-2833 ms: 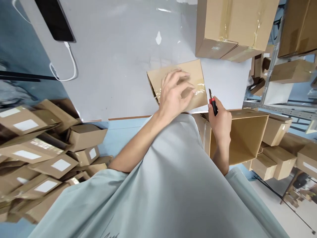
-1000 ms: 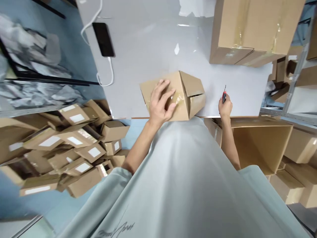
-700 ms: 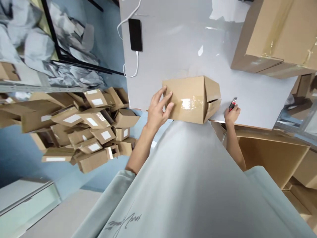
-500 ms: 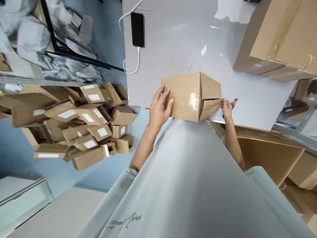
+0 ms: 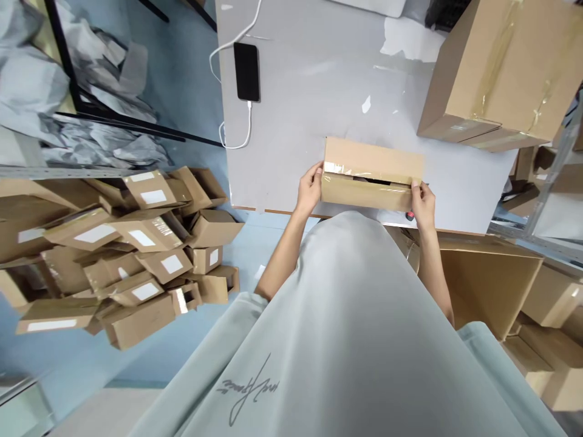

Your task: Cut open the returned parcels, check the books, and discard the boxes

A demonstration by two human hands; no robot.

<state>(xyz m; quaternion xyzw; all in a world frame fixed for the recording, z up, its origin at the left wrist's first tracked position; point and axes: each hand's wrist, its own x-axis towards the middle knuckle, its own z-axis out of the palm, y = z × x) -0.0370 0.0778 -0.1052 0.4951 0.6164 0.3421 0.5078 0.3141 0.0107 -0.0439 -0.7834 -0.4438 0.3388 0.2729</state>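
Two pinch grips on small carton (image 5: 376,159): left hand (image 5: 310,189) at its 9 o'clock end, right hand (image 5: 423,203) at 3. Probably light, stiff-walled; tape (image 5: 336,168) likely slick, slit (image 5: 378,181) weak. Best hold: end corners. Table edge (image 5: 282,211) close at 6. Most room: 12, between phone (image 5: 246,71) at 10, big carton (image 5: 514,73) at 2.

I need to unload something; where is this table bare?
On the table, the widest bare patch, bar white scraps, lies between the phone and the large carton, beyond the small box. A smaller one lies between the right hand and the right edge. The left hand, right hand and small box crowd the near edge.
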